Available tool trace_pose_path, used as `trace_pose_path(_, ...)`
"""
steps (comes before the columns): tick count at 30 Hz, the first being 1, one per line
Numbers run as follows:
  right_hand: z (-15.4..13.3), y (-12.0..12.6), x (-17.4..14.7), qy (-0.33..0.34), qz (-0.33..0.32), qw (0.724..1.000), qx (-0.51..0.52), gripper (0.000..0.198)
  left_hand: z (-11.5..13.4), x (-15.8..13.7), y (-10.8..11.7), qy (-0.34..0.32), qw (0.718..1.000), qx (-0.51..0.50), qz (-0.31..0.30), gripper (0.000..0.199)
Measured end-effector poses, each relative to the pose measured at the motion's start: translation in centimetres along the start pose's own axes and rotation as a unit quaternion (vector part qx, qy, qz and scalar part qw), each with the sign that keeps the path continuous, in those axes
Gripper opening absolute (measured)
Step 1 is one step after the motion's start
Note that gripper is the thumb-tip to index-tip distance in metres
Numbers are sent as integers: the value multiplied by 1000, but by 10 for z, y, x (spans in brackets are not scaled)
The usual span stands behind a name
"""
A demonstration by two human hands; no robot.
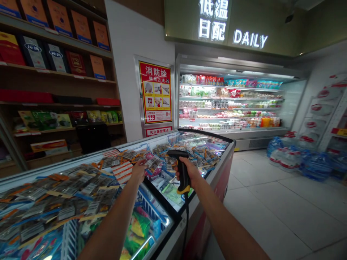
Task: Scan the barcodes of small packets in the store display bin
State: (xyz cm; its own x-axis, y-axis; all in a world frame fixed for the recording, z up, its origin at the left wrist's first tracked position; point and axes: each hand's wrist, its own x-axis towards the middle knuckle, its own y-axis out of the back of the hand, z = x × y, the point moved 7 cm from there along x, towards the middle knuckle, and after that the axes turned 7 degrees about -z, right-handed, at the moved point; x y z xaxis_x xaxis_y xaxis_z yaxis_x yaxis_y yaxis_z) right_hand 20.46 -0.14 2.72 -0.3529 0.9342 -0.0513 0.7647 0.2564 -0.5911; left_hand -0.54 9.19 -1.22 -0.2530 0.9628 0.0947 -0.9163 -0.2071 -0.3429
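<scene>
My right hand (194,173) is wrapped round the grip of a black and yellow barcode scanner (183,175), whose head points left and whose cable hangs down. To its left, my left hand (138,172) is closed, its fingertips pinching the edge of a small clear packet (153,163) with a printed label. Many similar packets (89,187) with orange, blue and tan edges lie spread over the glass top of a chest freezer (214,177). A striped orange and white packet (122,172) lies just left of my left hand.
Bagged goods and a white wire basket (151,207) show through the freezer glass. Shelves of boxes (56,57) stand at the left, a lit refrigerated display (230,104) at the back. Bottled water (316,164) sits on the tiled floor at right.
</scene>
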Motion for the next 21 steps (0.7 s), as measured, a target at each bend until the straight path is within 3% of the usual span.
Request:
trace_pose_path(9,-3,-2,-2,0,-16,999,40,25,-4,3,-7,-34,997,-66,19,39)
trace_pose_path(21,-2,-2,0,-20,-45,996,68,27,-11,6,-14,-17,995,-98,-30,42)
